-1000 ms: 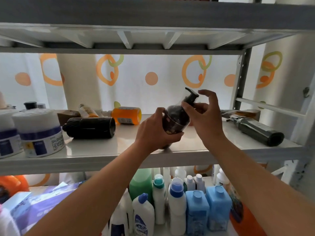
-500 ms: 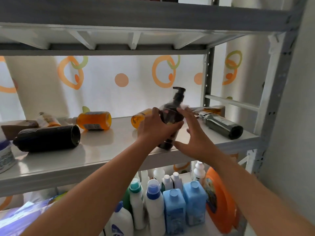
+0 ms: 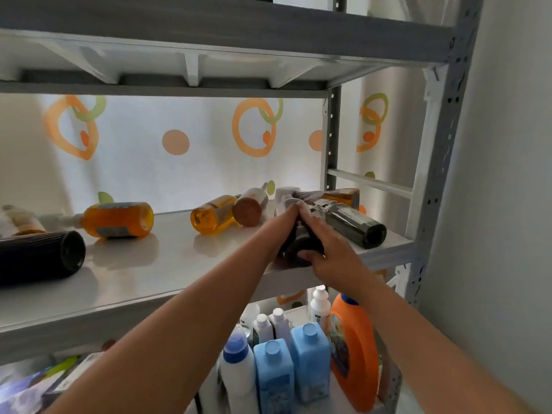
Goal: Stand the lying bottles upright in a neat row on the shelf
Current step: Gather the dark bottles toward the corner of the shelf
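Note:
A dark brown pump bottle (image 3: 300, 248) is at the front right of the white shelf (image 3: 143, 264), its round base turned toward me and its top hidden by my hands. My left hand (image 3: 283, 218) grips its upper part. My right hand (image 3: 324, 242) lies over its side with the thumb under the base. Lying on the shelf are an orange bottle (image 3: 116, 219), an amber bottle (image 3: 213, 218), a brown-capped bottle (image 3: 249, 206), a dark green bottle (image 3: 354, 225) just right of my hands, and a black cylinder (image 3: 41, 258).
Another bottle (image 3: 18, 224) lies at the far left and an amber one (image 3: 343, 195) at the back right. A grey upright post (image 3: 439, 174) bounds the shelf's right end, with another shelf close overhead. Detergent bottles (image 3: 274, 375) and an orange jug (image 3: 354, 351) stand on the shelf below.
The dark pump bottle, held up in the air before, has come down and to the right, close to the dark green bottle. My right hand moved from its pump to its side.

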### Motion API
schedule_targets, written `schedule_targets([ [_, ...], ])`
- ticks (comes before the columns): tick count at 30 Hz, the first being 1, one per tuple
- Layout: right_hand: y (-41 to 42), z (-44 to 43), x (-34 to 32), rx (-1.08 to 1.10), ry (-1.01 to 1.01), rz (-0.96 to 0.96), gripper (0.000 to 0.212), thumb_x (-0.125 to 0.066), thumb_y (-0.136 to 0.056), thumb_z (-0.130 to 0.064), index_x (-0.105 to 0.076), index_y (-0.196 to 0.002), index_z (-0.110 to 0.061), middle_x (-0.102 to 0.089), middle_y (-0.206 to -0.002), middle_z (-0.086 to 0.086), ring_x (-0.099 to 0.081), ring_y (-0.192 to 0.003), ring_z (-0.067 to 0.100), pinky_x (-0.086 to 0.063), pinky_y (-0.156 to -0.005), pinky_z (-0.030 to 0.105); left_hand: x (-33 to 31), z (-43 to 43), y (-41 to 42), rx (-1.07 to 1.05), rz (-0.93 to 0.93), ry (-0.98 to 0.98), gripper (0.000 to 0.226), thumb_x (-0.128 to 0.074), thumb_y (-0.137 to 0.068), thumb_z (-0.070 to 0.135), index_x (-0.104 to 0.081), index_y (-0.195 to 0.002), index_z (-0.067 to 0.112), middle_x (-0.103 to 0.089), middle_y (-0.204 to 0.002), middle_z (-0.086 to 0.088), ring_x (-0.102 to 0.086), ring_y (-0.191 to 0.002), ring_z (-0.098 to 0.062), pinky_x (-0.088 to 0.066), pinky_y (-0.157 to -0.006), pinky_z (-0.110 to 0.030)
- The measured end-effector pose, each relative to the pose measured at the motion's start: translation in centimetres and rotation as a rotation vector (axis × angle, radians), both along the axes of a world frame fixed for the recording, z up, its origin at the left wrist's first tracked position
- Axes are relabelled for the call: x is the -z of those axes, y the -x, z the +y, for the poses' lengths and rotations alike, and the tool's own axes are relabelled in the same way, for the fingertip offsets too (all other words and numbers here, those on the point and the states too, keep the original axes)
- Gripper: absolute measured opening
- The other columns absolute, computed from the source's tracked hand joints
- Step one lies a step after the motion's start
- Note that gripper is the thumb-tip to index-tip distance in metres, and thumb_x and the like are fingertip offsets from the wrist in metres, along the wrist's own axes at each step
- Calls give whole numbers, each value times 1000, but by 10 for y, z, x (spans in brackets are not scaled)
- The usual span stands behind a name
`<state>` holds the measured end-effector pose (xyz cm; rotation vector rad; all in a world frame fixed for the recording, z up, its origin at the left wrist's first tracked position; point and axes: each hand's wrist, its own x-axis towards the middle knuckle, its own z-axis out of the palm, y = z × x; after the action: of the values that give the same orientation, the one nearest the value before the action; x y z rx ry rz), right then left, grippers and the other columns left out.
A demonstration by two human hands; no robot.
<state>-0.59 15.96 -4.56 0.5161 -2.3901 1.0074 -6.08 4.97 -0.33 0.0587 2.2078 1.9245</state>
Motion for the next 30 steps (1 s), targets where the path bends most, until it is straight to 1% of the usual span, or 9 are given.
schedule_targets([
  [6, 4, 15, 0, 26, 80, -61, 66, -58, -86, -2, -32, -141, -26, -42, -131, -6, -36, -118, 5, -28, -96, 16, 9, 16, 2, -94, 35, -10, 63, -48, -78, 54, -55, -120, 7, -66, -106, -17, -65, -97, -31, -52, -92, -41],
  [9, 5, 24, -2, -2, 169, -99, 58, -55, -88, -1, -40, -136, -30, -36, -125, -15, -34, -118, 3, -31, -97, 18, 14, 13, 8, -56, 94, 130, 69, -38, -77, 61, -58, -114, 7, -66, -101, -15, -64, -92, -29, -53, -88, -38],
  [11, 8, 32, -3, 33, 194, -102, 55, -53, -88, 1, -45, -132, -32, -39, -132, -10, -34, -126, 11, -32, -103, 24, 15, 7, 15, -51, 200, 318, 68, -29, -87, 63, -62, -104, 6, -63, -94, -12, -61, -87, -28, -52, -78, -33],
  [13, 8, 38, -6, 58, 189, -120, 55, -52, -88, 2, -46, -130, -34, -38, -140, -2, -31, -130, 16, -31, -108, 32, 15, 1, 21, -70, 279, 459, 72, -25, -89, 64, -64, -105, 6, -63, -100, -14, -60, -94, -29, -50, -82, -36],
  [16, 7, 40, -9, 49, 172, -117, 58, -51, -87, 6, -47, -128, -35, -37, -135, -8, -28, -124, 6, -28, -107, 29, 18, -6, 31, -137, 375, 389, 59, -36, -89, 58, -57, -112, 7, -62, -114, -15, -58, -103, -30, -48, -91, -40],
  [19, 7, 35, -7, 86, 148, -56, 59, -51, -85, 9, -48, -131, -28, -40, -136, -8, -27, -122, 1, -25, -110, 26, 27, -11, 35, -87, 477, 276, 41, -44, -95, 39, -48, -128, 16, -56, -125, -9, -53, -108, -22, -41, -91, -31],
  [22, 7, 30, 1, 139, 265, -7, 53, -60, -86, -9, -45, -135, -25, -42, -140, -3, -33, -130, 9, -30, -112, 35, 33, -12, 38, 25, 409, 197, 39, -45, -96, 32, -47, -133, 19, -58, -121, -4, -52, -104, -17, -40, -90, -29],
  [25, 7, 26, 10, 279, 213, 41, 68, -71, -79, -35, -39, -138, -27, -40, -138, -1, -32, -129, 12, -29, -105, 26, 36, -13, 41, 46, 403, 149, 40, -47, -96, 30, -48, -133, 17, -57, -122, -6, -52, -108, -17, -38, -90, -28],
  [30, 9, 18, 15, 434, 164, 128, 73, -72, -76, -41, -41, -137, -19, -48, -134, 4, -38, -127, 18, -29, -97, 22, 36, -12, 41, 87, 398, 106, 30, -46, -97, 25, -47, -123, 12, -56, -118, -12, -50, -98, -16, -39, -87, -28],
])
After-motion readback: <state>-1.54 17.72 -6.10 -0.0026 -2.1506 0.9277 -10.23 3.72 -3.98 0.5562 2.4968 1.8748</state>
